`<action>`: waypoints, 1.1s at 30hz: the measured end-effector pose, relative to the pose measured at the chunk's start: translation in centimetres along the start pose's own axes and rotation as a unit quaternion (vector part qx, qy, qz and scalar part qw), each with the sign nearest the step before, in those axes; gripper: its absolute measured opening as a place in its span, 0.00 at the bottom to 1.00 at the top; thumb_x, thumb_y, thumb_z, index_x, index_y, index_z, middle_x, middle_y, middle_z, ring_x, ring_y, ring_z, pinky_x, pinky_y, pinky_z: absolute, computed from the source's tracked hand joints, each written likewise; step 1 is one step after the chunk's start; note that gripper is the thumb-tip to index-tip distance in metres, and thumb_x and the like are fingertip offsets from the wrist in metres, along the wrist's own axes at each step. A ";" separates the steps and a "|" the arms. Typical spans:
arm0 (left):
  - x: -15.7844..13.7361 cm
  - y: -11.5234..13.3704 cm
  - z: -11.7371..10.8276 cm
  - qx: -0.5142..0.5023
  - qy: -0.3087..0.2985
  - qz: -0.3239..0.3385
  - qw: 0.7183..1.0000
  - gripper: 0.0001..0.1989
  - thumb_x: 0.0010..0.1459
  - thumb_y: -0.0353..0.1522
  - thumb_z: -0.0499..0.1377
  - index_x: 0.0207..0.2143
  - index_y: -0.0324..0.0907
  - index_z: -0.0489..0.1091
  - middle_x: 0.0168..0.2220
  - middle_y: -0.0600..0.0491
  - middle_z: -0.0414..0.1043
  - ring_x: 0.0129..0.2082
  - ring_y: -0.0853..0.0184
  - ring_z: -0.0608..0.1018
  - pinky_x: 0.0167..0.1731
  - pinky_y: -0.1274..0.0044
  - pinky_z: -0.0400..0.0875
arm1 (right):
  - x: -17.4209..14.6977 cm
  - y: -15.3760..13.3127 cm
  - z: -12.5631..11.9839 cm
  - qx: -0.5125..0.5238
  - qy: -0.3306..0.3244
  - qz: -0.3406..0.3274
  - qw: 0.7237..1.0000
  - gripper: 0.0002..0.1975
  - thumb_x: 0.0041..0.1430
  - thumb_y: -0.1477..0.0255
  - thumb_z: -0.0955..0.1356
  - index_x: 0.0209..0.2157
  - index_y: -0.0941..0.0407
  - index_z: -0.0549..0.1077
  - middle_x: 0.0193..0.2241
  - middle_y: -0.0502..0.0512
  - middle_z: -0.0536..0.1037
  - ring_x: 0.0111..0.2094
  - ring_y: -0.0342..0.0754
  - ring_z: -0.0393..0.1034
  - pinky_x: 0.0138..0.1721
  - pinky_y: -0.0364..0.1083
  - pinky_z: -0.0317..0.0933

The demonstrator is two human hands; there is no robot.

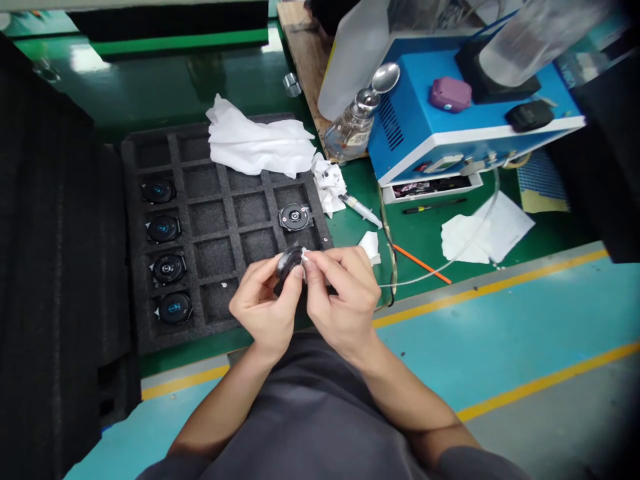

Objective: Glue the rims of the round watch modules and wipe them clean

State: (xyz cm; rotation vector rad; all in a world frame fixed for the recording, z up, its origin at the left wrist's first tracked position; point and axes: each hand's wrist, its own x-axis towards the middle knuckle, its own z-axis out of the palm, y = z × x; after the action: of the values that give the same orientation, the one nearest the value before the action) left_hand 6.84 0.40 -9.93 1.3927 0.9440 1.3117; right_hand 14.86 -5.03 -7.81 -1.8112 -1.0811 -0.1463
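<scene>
My left hand (pixel 265 303) grips a dark round watch body (pixel 289 262) between thumb and fingers, tilted on edge. My right hand (pixel 345 293) is closed in a pinch at the watch's right side, on a small white scrap (pixel 304 254) that looks like tissue. Both hands are above the front edge of a black foam tray (pixel 213 259). In the tray's left column lie several watch bodies, one of them a dark watch (pixel 173 307) nearest me. Another watch (pixel 295 217) rests back side up in the right column.
White cloth (pixel 263 143) covers the tray's far compartments. Right of it are crumpled tissue (pixel 329 183), a syringe (pixel 361 209) and an orange stick (pixel 423 264). A glass bottle (pixel 350 127) stands beside a blue machine (pixel 420 120), whose clear tube (pixel 470 237) crosses the green table.
</scene>
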 end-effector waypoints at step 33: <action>0.4 0.1 -0.4 -0.028 -0.055 0.025 0.998 0.13 0.53 0.22 0.69 0.41 0.43 0.82 0.33 0.55 0.78 0.32 0.72 0.79 0.34 0.81 0.74 | 0.3 2.7 -1.6 0.017 -0.027 -0.023 0.999 0.06 0.64 0.76 0.71 0.39 0.52 0.80 0.31 0.52 0.77 0.36 0.48 0.70 0.40 0.50 0.64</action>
State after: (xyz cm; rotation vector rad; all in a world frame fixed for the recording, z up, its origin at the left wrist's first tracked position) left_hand 6.48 0.83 -9.78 1.4381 0.7971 1.2744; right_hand 17.56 -6.43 -8.64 -1.7690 -1.1557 -0.1062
